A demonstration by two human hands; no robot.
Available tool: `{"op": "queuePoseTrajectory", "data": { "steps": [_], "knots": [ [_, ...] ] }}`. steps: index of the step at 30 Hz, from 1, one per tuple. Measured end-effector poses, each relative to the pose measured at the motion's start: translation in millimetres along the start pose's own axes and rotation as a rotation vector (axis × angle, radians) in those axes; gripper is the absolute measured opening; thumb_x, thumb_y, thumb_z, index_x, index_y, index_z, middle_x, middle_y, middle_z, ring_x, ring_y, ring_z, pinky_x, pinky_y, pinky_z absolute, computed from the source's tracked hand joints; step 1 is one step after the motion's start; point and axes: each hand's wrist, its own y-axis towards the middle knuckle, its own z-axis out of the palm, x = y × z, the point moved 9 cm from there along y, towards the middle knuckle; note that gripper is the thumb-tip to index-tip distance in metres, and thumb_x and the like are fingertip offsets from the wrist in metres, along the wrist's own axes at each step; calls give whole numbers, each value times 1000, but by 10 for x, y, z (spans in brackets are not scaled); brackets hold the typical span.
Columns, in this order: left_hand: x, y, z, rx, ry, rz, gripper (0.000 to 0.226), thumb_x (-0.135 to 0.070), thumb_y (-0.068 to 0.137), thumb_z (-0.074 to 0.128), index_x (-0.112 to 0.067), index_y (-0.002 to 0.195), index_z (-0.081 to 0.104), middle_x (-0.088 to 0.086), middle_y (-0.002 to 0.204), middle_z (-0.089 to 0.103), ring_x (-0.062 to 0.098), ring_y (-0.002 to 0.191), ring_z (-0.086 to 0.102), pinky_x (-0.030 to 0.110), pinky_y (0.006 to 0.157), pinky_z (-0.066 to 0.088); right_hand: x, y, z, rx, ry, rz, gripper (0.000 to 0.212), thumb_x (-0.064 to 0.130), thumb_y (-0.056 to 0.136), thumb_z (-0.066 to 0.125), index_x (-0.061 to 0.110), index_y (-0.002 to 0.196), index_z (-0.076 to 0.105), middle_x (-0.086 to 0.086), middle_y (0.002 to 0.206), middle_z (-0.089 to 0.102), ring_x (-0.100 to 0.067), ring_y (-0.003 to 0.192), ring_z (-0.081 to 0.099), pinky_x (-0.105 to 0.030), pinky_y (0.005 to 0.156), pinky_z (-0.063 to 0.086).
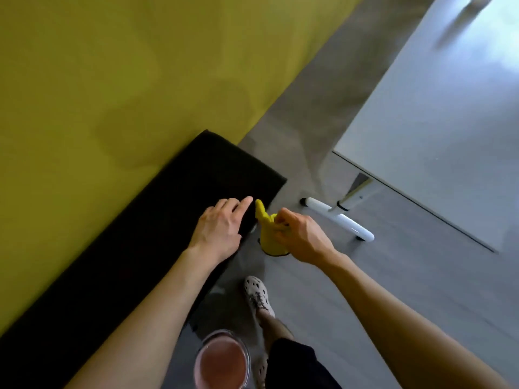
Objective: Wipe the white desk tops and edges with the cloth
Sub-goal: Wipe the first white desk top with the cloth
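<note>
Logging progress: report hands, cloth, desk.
Right hand grips yellow cloth. Left hand open, beside cloth, over black bench. White desk to the right, untouched.

cloth (271,241): middle hidden inside the curled fingers of the right hand (302,237), just right of the black slab (157,220).
white desk (438,136): well right of slab; cut by top and right edges; far end blurred.
black slab: cut by left and bottom edges; near rim partly under left forearm.
round pinkish vessel (224,363): below slab's near rim; cut by bottom edge, blurred; identity unclear.
</note>
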Motion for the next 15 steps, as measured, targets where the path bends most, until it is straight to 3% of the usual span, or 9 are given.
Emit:
{"op": "queuePoseTrajectory", "data": {
  "steps": [3, 5, 7, 9, 10, 13, 15],
  "knots": [
    [-688, -185, -86, 70, -74, 151, 114, -32, 86, 87, -40, 171, 12, 3, 177, 21, 26, 166, 15, 49, 129, 29, 145, -795, -494, 18, -41, -61, 14, 31, 103, 73, 24, 110, 62, 1, 99, 73, -23, 81, 67, -36, 71, 58],
    [-1072, -276, -70, 166, -102, 189, 93, -34, 84, 87, -44, 163, 38, -2, 178, 23, 22, 166, 14, 50, 131, 22, 172, -1259, -744, -6, -41, -55, 12, 32, 104, 71, 27, 111, 63, 3, 100, 74, -22, 83, 69, -41, 73, 61],
    [-1377, -394, 24, 309, -88, 204, 55, -36, 84, 85, -43, 136, 68, -8, 165, 48, 18, 157, 38, 47, 130, 29, 140, -1660, -929, -49, -43, -22, 8, 29, 105, 68, 28, 110, 61, 2, 100, 75, -23, 84, 69, -45, 73, 61],
    [-1634, -517, 94, 405, -143, 195, 29, -34, 77, 84, -37, 105, 76, -9, 129, 74, 19, 126, 67, 40, 110, 53, 55, -2017, -1060, -85, -41, 10, 10, 25, 107, 64, 31, 109, 58, 3, 95, 73, -21, 80, 69, -47, 71, 62],
    [-1745, -546, 105, 422, -172, 191, 21, -30, 76, 82, -33, 95, 73, -7, 110, 76, 20, 109, 72, 37, 95, 60, -23, -2165, -1100, -93, -38, 38, 12, 24, 108, 62, 34, 108, 55, 3, 92, 72, -20, 76, 68, -46, 68, 62],
    [-2031, -503, 51, 406, -191, 195, 23, -14, 84, 78, -28, 87, 60, -5, 89, 66, 16, 84, 66, 31, 65, 55, -320, -2519, -1201, -100, -23, 173, 16, 24, 110, 59, 38, 111, 50, 4, 89, 69, -15, 73, 66, -42, 66, 62],
    [-2180, -387, 9, 410, -184, 208, 29, -11, 84, 81, -28, 90, 58, -4, 90, 66, 14, 81, 65, 26, 60, 52, -543, -2669, -1269, -122, 7, 260, 14, 26, 110, 57, 37, 117, 53, 2, 97, 73, -16, 80, 68, -42, 73, 62]
  ]
}}
